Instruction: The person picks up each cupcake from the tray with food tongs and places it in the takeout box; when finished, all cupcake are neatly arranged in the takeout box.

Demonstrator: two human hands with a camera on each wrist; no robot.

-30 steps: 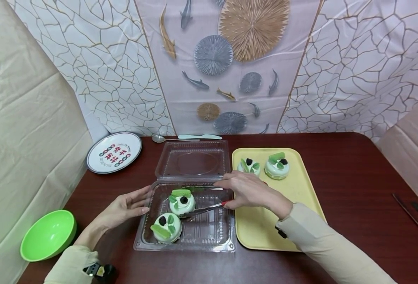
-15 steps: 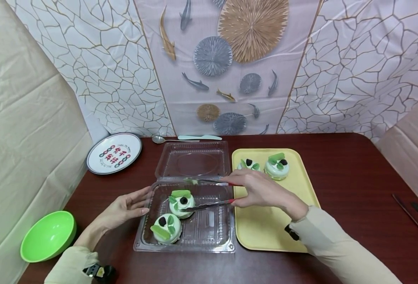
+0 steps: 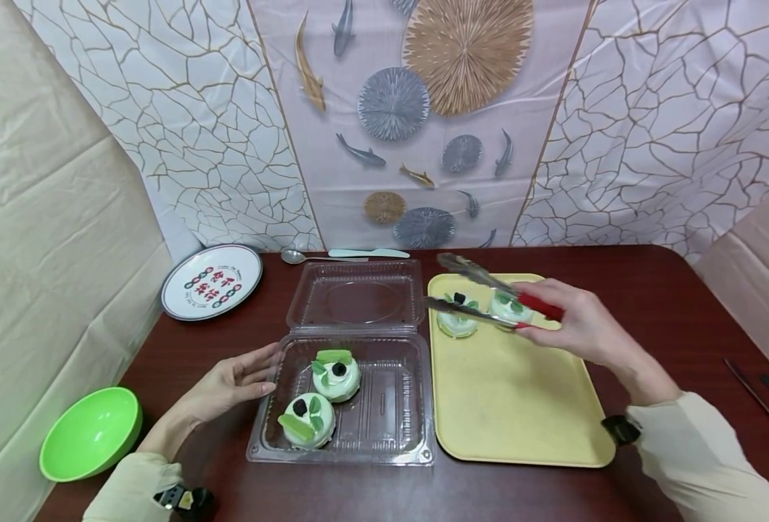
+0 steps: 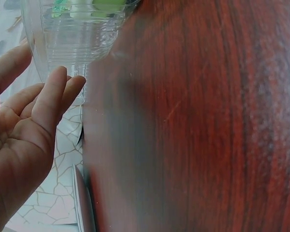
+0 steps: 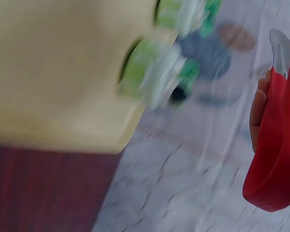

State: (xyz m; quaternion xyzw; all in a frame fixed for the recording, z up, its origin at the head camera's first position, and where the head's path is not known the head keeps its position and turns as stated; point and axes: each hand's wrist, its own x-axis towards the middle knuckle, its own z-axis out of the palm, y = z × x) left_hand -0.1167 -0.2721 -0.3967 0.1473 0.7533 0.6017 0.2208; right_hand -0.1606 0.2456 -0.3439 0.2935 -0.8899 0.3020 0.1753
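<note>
My right hand (image 3: 587,322) grips red-handled metal tongs (image 3: 541,307), whose two arms are spread with nothing between their tips. They reach leftward over two small mint-green cream cakes, one cake (image 3: 458,328) on the left and one (image 3: 503,306) partly covered by the tongs, at the far end of a yellow tray (image 3: 521,406). Against the left rim of a clear plastic clamshell box (image 3: 384,428) rest the extended fingers of my left hand (image 3: 228,388). Inside the box's left half sit two similar cakes, a rear one (image 3: 336,384) and a front one (image 3: 309,424), topped with leaves and a dark berry.
The box's lid (image 3: 358,301) lies folded back behind it. A green bowl (image 3: 91,435) and a white plate (image 3: 210,283) stand at the left. Along the back edge lie a spoon (image 3: 293,257) and a pale knife (image 3: 368,254); chopsticks (image 3: 759,399) lie far right.
The tongs have lifted away from the rear cake in the box, and my right hand has carried them rightward over the tray. My left hand and the cakes stay put.
</note>
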